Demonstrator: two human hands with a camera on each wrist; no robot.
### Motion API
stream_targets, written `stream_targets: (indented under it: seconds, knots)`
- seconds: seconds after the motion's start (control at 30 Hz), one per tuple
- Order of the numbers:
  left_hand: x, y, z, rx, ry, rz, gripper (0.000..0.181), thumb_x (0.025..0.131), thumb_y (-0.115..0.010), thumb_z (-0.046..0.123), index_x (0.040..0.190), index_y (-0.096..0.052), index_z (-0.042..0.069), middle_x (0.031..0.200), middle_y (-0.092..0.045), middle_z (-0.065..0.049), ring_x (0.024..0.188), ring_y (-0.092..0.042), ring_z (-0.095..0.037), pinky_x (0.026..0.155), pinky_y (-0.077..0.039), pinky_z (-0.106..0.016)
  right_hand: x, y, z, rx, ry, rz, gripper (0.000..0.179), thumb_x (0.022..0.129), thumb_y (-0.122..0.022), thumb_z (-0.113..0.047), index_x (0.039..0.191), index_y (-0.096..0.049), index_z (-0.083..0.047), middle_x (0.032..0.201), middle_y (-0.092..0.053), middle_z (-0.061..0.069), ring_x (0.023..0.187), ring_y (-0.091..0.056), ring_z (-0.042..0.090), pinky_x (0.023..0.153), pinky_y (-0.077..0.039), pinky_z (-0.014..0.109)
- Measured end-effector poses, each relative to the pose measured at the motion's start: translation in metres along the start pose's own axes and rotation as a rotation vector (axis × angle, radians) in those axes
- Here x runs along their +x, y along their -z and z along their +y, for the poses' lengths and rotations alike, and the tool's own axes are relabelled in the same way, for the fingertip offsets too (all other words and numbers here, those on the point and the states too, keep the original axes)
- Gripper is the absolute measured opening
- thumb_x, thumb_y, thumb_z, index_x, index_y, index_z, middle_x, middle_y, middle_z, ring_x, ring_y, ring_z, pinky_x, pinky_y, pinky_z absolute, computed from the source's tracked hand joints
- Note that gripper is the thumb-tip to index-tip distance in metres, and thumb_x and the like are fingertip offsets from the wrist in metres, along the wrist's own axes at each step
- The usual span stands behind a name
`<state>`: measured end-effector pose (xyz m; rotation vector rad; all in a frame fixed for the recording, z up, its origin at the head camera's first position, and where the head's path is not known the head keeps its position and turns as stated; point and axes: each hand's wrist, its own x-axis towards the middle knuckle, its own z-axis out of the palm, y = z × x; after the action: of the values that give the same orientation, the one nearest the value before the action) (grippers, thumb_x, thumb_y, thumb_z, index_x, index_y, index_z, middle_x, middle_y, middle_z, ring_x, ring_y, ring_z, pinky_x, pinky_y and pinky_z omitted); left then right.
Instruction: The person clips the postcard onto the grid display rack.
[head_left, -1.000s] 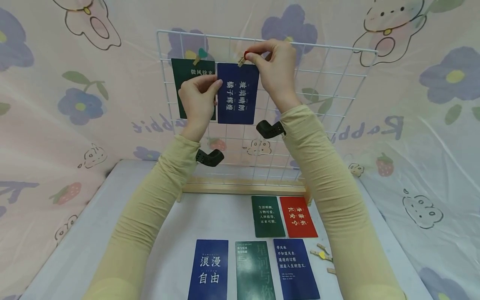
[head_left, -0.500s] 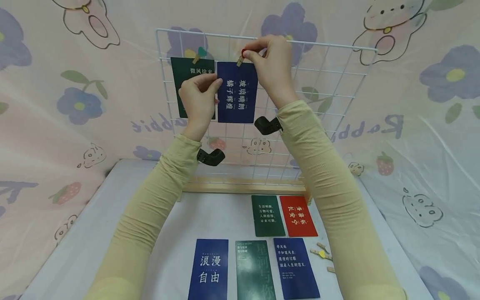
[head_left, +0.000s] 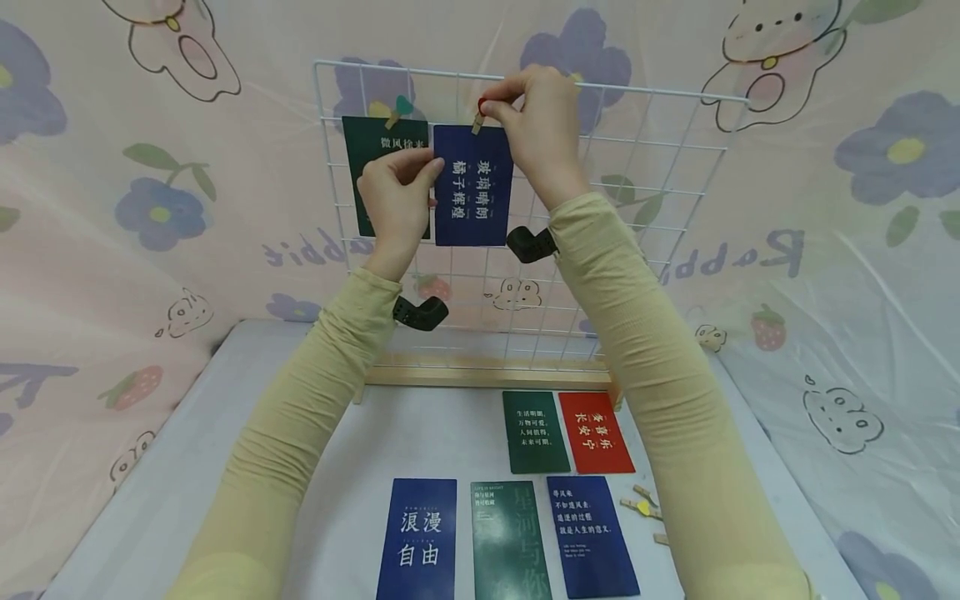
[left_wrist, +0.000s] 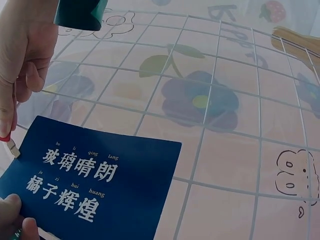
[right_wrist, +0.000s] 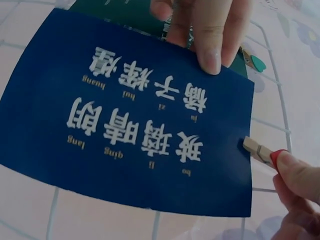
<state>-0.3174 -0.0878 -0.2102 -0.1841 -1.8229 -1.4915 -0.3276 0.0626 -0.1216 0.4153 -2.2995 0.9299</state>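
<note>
OK, we have the blue card (head_left: pixel 472 187) at upper centre of the head view, between our left hand (head_left: pixel 396 200), pinching its left edge, and right hand (head_left: pixel 550 129), pinching the red-topped clothespin (right_wrist: pixel 258 150) at the card's top edge. White wire grid (head_left: pixel 652 91) stands behind.

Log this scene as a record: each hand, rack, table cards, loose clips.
left hand: pinches left edge of the held blue card
right hand: pinches the red-topped clothespin at that card's top edge
white wire grid: hung green card with teal-heart clothespin, left of the held blue card
flat on table: two green cards, two blue cards, one red card
loose clothespins: on table, at right
</note>
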Motion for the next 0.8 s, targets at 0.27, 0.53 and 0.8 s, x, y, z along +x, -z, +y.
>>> stream_targets:
  seconds: [0.27, 0.53, 0.8]
  knots:
    - [0.001, 0.001, 0.001, 0.002, 0.004, 0.000, 0.020, 0.087, -0.071, 0.018, 0.103, -0.075, 0.006, 0.091, -0.072, -0.006, 0.058, -0.061, -0.018, 0.054, -0.051, -0.018, -0.001, -0.002, -0.001, -0.002, 0.002, 0.002, 0.016, 0.091, -0.066, -0.025, 0.099, -0.077, -0.016, 0.102, -0.064, -0.001, 0.071, -0.046, 0.008, 0.061, -0.035, 0.022]
    - [0.003, -0.001, -0.001, -0.016, 0.004, -0.005, 0.021, 0.087, -0.071, 0.019, 0.104, -0.075, 0.007, 0.091, -0.072, -0.005, 0.061, -0.062, -0.018, 0.054, -0.051, -0.019, -0.002, -0.005, 0.001, -0.073, 0.030, 0.023, 0.017, 0.091, -0.066, -0.027, 0.101, -0.077, -0.019, 0.099, -0.061, -0.001, 0.085, -0.049, 0.009, 0.065, -0.034, 0.022]
    - [0.003, 0.001, -0.003, -0.012, 0.002, -0.015, 0.021, 0.086, -0.071, 0.020, 0.102, -0.075, 0.006, 0.090, -0.072, -0.004, 0.063, -0.062, -0.014, 0.057, -0.052, -0.019, -0.008, -0.007, 0.010, 0.002, 0.105, 0.027, 0.022, 0.094, -0.062, -0.023, 0.111, -0.074, -0.017, 0.092, -0.051, -0.003, 0.075, -0.046, 0.009, 0.063, -0.036, 0.019]
